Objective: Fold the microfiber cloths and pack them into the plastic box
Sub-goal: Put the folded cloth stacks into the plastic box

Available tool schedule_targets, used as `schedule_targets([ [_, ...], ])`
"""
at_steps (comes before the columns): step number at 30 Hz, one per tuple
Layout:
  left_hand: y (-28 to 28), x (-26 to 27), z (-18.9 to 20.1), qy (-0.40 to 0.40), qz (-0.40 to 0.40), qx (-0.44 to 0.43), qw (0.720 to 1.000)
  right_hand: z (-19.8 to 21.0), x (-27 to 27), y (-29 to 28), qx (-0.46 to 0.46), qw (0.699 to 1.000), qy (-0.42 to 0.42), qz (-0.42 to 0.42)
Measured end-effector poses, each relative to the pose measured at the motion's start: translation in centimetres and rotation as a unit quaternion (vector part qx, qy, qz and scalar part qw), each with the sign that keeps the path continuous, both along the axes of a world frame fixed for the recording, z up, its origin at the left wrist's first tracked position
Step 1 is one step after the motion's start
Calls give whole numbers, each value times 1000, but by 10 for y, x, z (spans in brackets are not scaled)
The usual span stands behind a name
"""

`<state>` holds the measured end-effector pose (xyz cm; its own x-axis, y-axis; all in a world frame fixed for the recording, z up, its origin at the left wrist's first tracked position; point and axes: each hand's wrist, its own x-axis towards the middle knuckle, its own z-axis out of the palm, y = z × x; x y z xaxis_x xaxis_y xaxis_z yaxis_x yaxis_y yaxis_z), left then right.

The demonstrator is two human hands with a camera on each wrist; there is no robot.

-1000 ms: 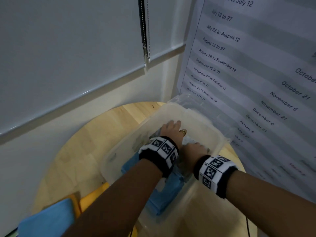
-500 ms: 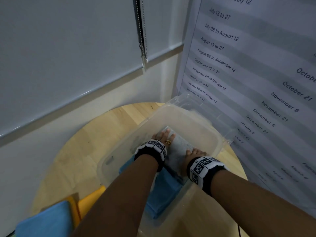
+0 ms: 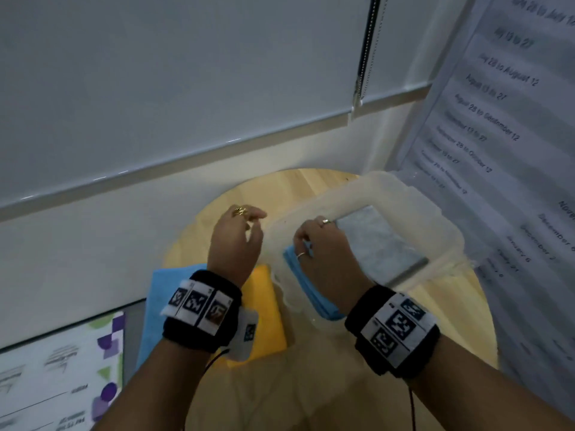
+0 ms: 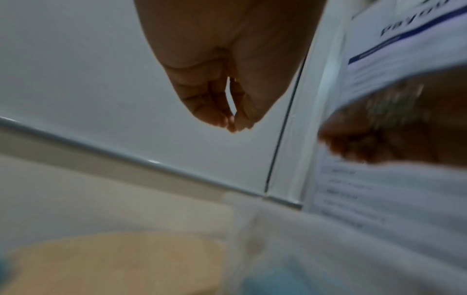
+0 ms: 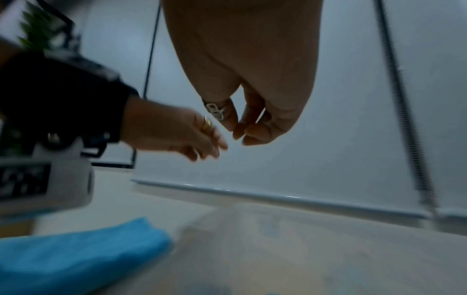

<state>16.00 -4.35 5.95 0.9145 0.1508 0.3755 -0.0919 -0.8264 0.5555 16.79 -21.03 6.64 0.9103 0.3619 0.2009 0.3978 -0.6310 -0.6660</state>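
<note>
- Microfiber cloths are seen in two places: a folded blue cloth (image 3: 306, 289) and a grey cloth (image 3: 378, 241) lie inside the plastic box (image 3: 435, 225); a second blue cloth (image 3: 165, 293) and a yellow cloth (image 3: 267, 309) lie outside it, on the table to its left.
- Nearest the camera, both forearms are seen with black wristbands (image 3: 202, 309) bearing square printed markers.
- The outside blue cloth and yellow cloth lie side by side and touching, partly hidden beneath the left wrist.
- The left hand (image 3: 238, 241) is held above the round wooden table (image 3: 199, 244), just left of the box. Its fingers are loosely curled, fingertips (image 4: 233, 123) drawn together, nothing grasped. A gold ring is worn.
- The right hand (image 3: 322, 247) is held over the near left part of the box, above the folded blue cloth. Its fingers are loosely curled and nothing is seen between them in the right wrist view. Whether the hand touches the cloth cannot be told. Rings are worn on two fingers.
- The grey cloth lies flat in the far part of the box, beside the blue one.
- The box stands on the right part of the table, open at the top.
- Behind the table, a white roller blind (image 3: 186, 88) with a bead chain (image 3: 364, 57) is seen; at right, a printed sheet of date ranges (image 3: 497, 119) hangs.
</note>
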Motion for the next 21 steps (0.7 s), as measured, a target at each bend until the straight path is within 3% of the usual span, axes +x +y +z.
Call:
schedule_targets([
  [3, 31, -56, -41, 95, 94, -25, 991, -6, -48, 44, 6, 989, 95, 110],
  [6, 32, -101, -95, 317, 63, 27, 946, -46, -77, 60, -189, 950, 185, 164],
  [9, 24, -128, -132, 482, 28, 109, 869, -102, -88, 66, -324, 888, 310, 103],
  [11, 17, -136, -140, 540, 25, 162, 826, -129, -85, 68, -304, 880, 364, 16],
  [12, 12, -137, -140, 554, 39, 155, 817, -143, -81, 70, -271, 881, 388, -21],
  [15, 2, -131, -139, 546, 74, 73, 831, -147, -71, 76, -160, 878, 448, -58],
  [18, 8, -134, -142, 516, 152, -111, 835, -151, -68, 83, -177, 876, 446, -42],
  [21, 13, -134, -146, 498, 196, -276, 798, -147, -70, 84, -211, 867, 450, -41],
])
